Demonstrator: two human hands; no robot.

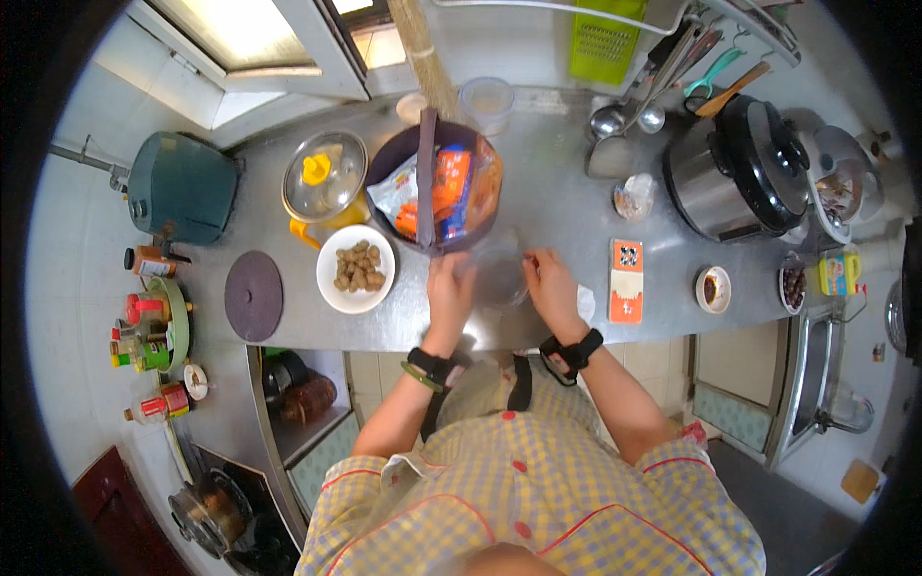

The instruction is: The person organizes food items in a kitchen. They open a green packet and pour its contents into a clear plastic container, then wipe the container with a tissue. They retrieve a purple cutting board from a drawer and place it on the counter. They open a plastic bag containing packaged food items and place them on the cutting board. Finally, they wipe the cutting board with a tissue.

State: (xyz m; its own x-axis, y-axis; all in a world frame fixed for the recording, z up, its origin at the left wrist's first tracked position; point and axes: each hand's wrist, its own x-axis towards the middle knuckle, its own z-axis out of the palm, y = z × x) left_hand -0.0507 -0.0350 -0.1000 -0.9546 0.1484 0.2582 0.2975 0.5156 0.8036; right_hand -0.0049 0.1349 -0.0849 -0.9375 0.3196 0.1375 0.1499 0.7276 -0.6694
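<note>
At the counter's front edge, my left hand (449, 291) and my right hand (554, 290) are closed on the two sides of a see-through plastic piece (497, 276). It is blurred, and whether it is a tub or a bag I cannot tell. Just beyond my left hand stands a dark purple bucket (384, 158) with its handle up, holding orange, blue and white packets (451, 187). To the left sits a white plate (329, 300) of brown lumpy pieces (359, 267). A flat orange and white packet (626, 281) lies right of my right hand, past a white scrap (585, 303).
Left are a glass-lidded yellow pot (327, 178), a round purple lid (254, 296) and a rack of bottles (173, 326). At right stand a pressure cooker (740, 173), a small sauce bowl (714, 289) and a sink (812, 374). Ladles (608, 121) hang at the back.
</note>
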